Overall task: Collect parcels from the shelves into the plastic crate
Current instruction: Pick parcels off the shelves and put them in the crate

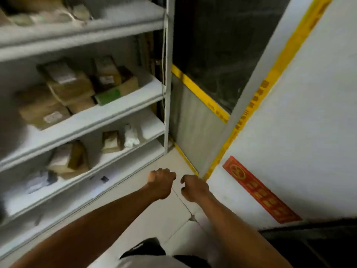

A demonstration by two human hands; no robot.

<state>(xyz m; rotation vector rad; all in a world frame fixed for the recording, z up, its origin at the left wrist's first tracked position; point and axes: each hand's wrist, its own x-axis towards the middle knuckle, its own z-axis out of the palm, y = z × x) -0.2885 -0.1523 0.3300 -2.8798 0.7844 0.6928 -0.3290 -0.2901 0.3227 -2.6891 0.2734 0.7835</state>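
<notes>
Neither grip holds anything: the left hand (161, 180) is curled into a loose fist and the right hand (193, 187) hangs beside it with fingers bent inward, the two near each other but apart, both out over the pale floor (154, 219) in front of the shelving. No plastic crate shows anywhere in view.

The parcels lie on the grey shelves (108, 120) to the left. Nearest the hands, on the lower shelf towards its right end, sits a small brown parcel (111, 142) with a crumpled white packet (131, 136) just beside it. Further left on that shelf is a larger brown parcel (67, 159), tilted, with a pale label face. The small box looks light and stiff, likely a one-hand lift gripped across its two side faces. The white packet looks soft and would probably crush, so a pinch at its bunched top should serve.

On the shelf above, a stack of brown boxes (65, 84) and a green-edged box (110, 94) sit close together, touching. These look like taped cardboard, firm, possibly slippery on the tape; the upper ones should come off first.

The shelf upright (168, 74) stands at the right end, with a yellow-taped panel (199, 93) and a white wall (309, 113) beyond.
</notes>
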